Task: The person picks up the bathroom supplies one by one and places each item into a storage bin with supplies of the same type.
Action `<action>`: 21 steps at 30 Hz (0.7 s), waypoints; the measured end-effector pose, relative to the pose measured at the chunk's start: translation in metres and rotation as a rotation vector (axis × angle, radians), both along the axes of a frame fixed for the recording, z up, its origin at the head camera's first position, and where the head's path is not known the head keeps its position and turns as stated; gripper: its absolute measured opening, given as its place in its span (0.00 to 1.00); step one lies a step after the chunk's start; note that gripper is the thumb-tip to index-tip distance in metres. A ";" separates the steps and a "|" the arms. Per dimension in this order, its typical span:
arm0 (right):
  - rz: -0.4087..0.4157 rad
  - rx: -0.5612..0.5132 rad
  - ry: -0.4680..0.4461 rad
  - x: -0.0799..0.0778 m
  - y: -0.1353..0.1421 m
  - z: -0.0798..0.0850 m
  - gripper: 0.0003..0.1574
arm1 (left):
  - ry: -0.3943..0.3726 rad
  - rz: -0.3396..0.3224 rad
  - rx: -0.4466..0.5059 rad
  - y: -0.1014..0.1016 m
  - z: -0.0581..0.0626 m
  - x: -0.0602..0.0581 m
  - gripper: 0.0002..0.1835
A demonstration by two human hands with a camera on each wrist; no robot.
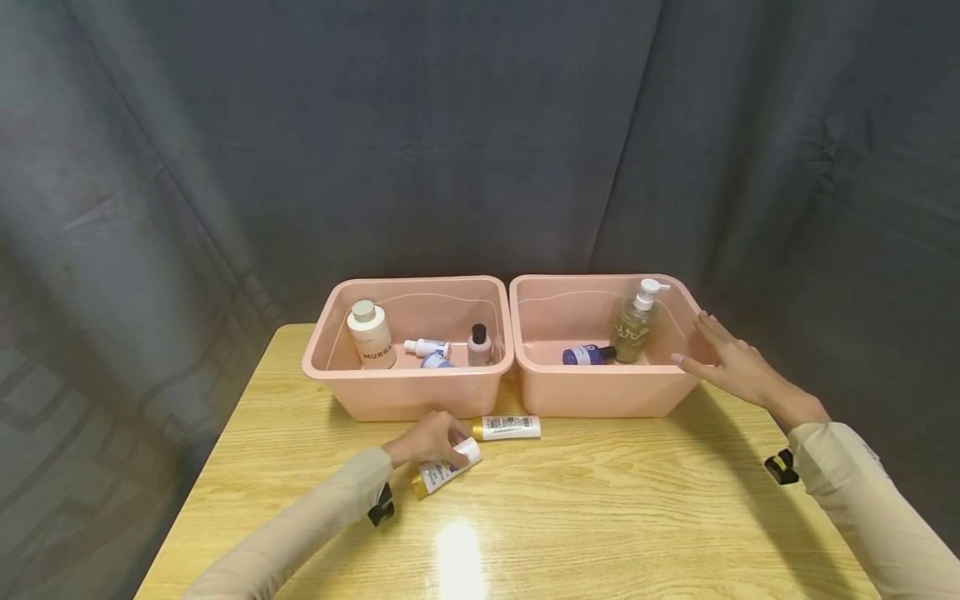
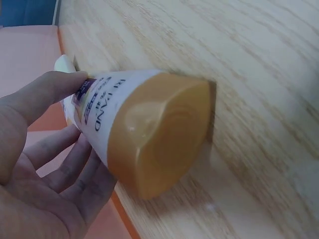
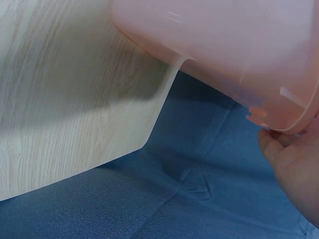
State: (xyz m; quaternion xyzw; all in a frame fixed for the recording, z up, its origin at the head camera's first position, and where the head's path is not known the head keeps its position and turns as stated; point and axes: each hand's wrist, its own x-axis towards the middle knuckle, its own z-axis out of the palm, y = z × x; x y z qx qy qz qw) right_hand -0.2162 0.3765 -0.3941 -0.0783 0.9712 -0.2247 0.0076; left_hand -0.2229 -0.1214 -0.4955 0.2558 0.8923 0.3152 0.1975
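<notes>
1. A white plastic tube with a gold-coloured end (image 1: 446, 476) is pinched between the thumb and fingers of the left hand (image 1: 427, 439). It is held aslant at the pale wood-grain table (image 1: 615, 508), in front of the left pink plastic bin (image 1: 416, 396); whether its full length is supported by the tabletop cannot be told.
2. A second white tube with a gold end (image 1: 512, 427) is laid flat beside it, near the bases of both bins.
3. The right-hand rim of the right pink plastic bin (image 1: 600, 392) is touched by the right hand (image 1: 738, 371), its fingers extended and nothing lifted by it.
4. In the left bin are contained a white bottle with a pale cap (image 1: 372, 337), a small white-and-blue tube (image 1: 427, 348), a partly hidden blue-and-white item (image 1: 436, 361) and a small black-capped bottle (image 1: 478, 347).
5. In the right bin, a dark blue bottle with a black cap (image 1: 583, 356) is laid beside a translucent greenish bottle with a white pump (image 1: 633, 332).
</notes>
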 end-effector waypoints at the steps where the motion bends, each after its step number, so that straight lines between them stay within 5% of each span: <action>1: 0.001 0.001 0.000 0.000 0.000 0.000 0.59 | -0.003 0.003 -0.002 0.000 0.000 0.000 0.20; 21: -0.001 -0.002 -0.012 0.001 -0.002 0.001 0.59 | -0.016 -0.026 0.047 -0.005 0.016 -0.004 0.21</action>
